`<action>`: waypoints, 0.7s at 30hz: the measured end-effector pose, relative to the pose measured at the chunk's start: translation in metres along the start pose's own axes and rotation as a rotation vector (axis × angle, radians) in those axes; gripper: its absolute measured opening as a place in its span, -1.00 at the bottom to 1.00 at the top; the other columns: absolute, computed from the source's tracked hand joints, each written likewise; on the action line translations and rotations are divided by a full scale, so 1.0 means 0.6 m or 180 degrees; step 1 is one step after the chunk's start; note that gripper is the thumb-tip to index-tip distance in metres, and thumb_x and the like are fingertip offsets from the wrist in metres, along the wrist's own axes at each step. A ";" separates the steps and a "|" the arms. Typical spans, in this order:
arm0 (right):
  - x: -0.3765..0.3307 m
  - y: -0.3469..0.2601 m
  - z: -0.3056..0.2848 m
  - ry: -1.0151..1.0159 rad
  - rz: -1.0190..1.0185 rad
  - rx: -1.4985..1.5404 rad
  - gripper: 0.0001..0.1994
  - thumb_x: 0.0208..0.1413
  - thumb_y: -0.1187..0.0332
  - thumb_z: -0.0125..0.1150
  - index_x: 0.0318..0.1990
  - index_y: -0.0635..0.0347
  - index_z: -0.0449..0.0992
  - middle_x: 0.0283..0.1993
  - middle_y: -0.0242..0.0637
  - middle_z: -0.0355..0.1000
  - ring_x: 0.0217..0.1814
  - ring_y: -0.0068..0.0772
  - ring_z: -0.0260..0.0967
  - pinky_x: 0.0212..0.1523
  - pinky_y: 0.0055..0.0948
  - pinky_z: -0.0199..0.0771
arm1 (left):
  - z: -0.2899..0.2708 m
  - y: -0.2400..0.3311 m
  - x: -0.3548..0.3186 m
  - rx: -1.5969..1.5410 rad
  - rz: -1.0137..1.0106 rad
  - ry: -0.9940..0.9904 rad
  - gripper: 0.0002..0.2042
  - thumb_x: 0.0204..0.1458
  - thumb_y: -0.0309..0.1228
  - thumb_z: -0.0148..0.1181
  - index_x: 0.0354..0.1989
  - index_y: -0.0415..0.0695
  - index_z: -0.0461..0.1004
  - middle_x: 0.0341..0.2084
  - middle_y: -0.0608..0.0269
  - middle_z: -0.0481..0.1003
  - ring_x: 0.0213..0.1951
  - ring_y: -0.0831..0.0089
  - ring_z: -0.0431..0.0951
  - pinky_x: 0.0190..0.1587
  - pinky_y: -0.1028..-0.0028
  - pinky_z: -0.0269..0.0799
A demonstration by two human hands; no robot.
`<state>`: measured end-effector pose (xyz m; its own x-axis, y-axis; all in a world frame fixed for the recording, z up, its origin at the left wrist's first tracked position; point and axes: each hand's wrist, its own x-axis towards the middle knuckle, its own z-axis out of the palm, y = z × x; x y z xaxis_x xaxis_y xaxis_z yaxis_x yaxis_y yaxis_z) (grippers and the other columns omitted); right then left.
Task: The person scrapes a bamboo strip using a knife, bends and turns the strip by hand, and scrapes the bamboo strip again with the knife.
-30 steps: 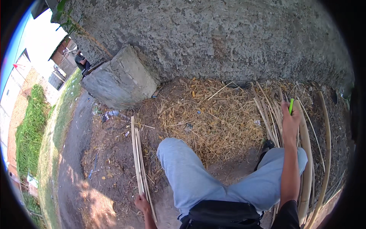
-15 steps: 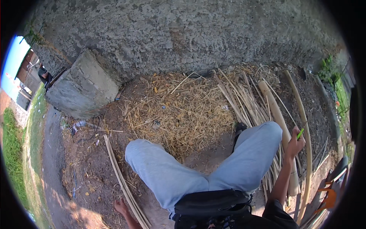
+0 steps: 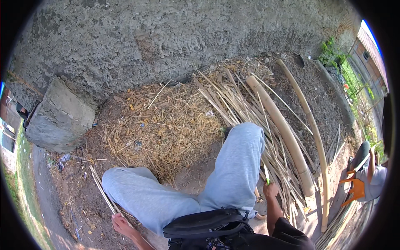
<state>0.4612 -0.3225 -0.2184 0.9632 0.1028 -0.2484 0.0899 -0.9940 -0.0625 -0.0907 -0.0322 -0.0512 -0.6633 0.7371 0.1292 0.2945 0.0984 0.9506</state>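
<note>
Careful, your right hand (image 3: 271,191) grips the green-handled blade (image 3: 266,174) beside your knee (image 3: 246,137), left hand (image 3: 121,224) clasping thin strips (image 3: 102,192); a slip could cut your leg.

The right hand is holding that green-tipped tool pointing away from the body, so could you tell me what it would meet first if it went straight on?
Probably the pile of split bamboo strips beside the grey trouser leg; the right hand points its green tool that way, though depth is unclear.

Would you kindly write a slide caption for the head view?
Seated person's left hand holds thin cane strips; right hand holds a green-handled tool beside split bamboo.
</note>
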 end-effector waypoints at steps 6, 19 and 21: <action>0.023 0.030 0.069 -0.0094 -0.0100 0.0435 -0.61 0.20 0.05 0.02 -0.25 0.22 0.59 -0.30 0.15 0.52 -0.19 0.23 0.49 -0.17 0.06 0.47 | 0.092 0.114 -0.037 0.1617 0.1296 -0.0894 -0.76 0.24 -0.38 -0.08 -0.17 -0.35 0.36 -0.30 -0.06 0.42 -0.21 0.16 0.46 -0.10 0.27 0.37; 0.183 -0.003 0.023 -0.0041 -0.0045 0.0187 -0.68 0.00 0.18 0.28 -0.19 0.24 0.60 -0.21 0.05 0.55 -0.10 0.12 0.50 -0.08 -0.03 0.50 | 0.152 0.124 -0.057 0.1113 0.1957 -0.0414 -0.71 0.01 -0.68 -0.19 -0.09 -0.34 0.34 -0.22 0.03 0.38 -0.22 0.26 0.42 -0.10 0.41 0.33; 0.200 -0.043 0.015 -0.0086 -0.0221 0.0375 -0.71 -0.01 0.23 0.29 -0.20 0.23 0.59 -0.17 0.07 0.52 -0.09 0.12 0.48 -0.08 0.00 0.48 | 0.146 0.120 -0.051 0.1112 0.1919 -0.0421 -0.71 -0.01 -0.68 -0.21 -0.11 -0.34 0.34 -0.25 0.04 0.37 -0.23 0.27 0.40 -0.09 0.41 0.33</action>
<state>0.5724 -0.2843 -0.2550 0.9484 0.1738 -0.2652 0.1244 -0.9733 -0.1930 0.0112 0.0108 -0.0118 -0.2328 0.8035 0.5478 0.8023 -0.1597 0.5752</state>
